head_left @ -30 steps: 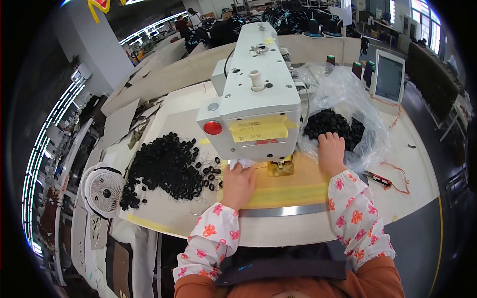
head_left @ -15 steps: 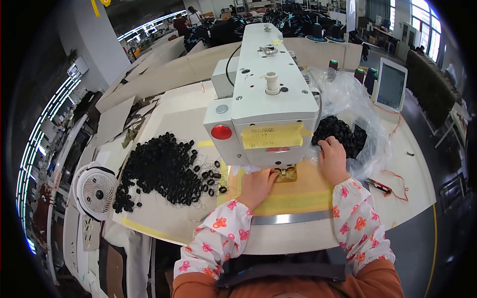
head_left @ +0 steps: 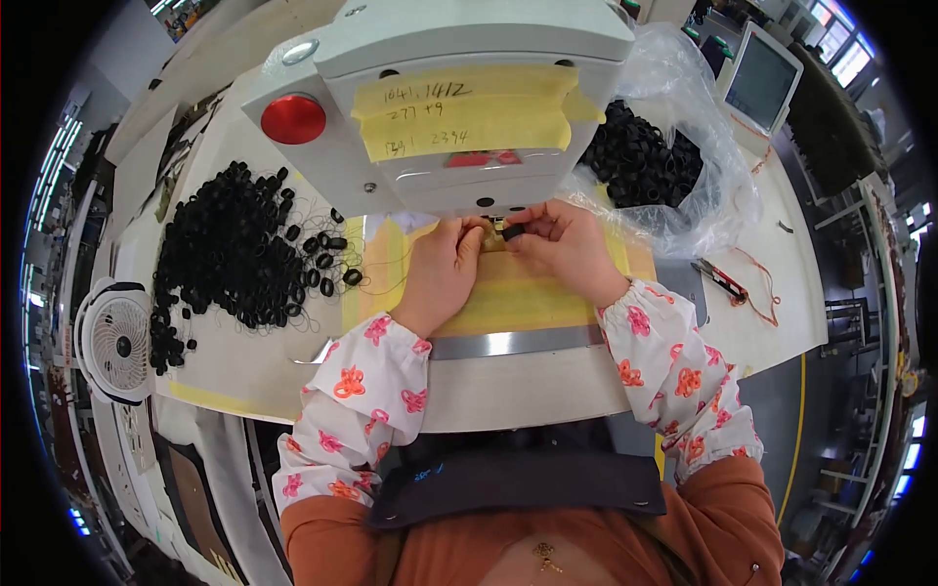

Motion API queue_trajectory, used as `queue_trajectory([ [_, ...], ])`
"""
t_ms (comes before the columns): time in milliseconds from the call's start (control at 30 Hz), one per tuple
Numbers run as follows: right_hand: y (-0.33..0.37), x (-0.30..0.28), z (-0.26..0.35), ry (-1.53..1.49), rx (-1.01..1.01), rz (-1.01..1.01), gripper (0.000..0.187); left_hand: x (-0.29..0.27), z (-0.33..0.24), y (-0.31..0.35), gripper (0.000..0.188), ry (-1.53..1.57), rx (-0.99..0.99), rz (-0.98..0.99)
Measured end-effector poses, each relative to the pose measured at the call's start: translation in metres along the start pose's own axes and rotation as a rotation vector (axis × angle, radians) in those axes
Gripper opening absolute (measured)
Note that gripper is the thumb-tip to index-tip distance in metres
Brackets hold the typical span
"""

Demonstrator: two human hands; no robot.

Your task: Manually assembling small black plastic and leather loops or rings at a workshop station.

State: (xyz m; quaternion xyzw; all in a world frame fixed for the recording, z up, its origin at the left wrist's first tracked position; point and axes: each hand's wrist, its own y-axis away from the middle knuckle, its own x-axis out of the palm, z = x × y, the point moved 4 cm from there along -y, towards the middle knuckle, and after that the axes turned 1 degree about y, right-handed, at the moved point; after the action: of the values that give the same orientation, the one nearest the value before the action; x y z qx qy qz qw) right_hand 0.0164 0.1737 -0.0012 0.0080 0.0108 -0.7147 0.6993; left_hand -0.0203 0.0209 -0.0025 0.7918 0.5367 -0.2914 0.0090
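Both my hands are under the head of a white sewing machine (head_left: 479, 49). My right hand (head_left: 572, 249) pinches a small black fabric loop (head_left: 512, 231) between thumb and fingers, right beside the presser foot (head_left: 496, 223). On the other side of the foot, my left hand (head_left: 438, 269) is closed, thumb against fingers. Whatever it may hold is hidden. A heap of black loops (head_left: 645, 161) lies in a clear plastic bag (head_left: 728, 210) at the right. To the left, a larger pile of similar black loops (head_left: 230, 244) spreads over the table, with loose threads trailing among them.
A white fan (head_left: 117, 337) stands at the table's left edge. Right of the machine lies a red-and-black cutter (head_left: 721, 283) with an orange cord, and a screen (head_left: 764, 80) stands farther back. Yellow tape (head_left: 469, 311) and a metal strip (head_left: 518, 342) run along the sewing area.
My right hand has moved from the bagged heap to the presser foot, with a black loop in its fingers. My left hand stays near the foot. The view has moved closer to the machine.
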Motion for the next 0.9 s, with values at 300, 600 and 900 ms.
queue_trajectory([
  [300,0.003,0.002,-0.003,-0.061,0.226,0.12,0.026,0.002,0.001,0.002,0.023,0.308,-0.089,0.377],
  [600,0.002,0.008,-0.012,0.297,0.018,0.044,0.018,0.006,-0.017,0.006,0.028,-0.324,0.272,0.203],
  [900,0.021,0.02,0.017,0.469,-0.332,0.018,0.012,-0.003,-0.01,0.006,0.016,0.079,-0.044,0.186],
])
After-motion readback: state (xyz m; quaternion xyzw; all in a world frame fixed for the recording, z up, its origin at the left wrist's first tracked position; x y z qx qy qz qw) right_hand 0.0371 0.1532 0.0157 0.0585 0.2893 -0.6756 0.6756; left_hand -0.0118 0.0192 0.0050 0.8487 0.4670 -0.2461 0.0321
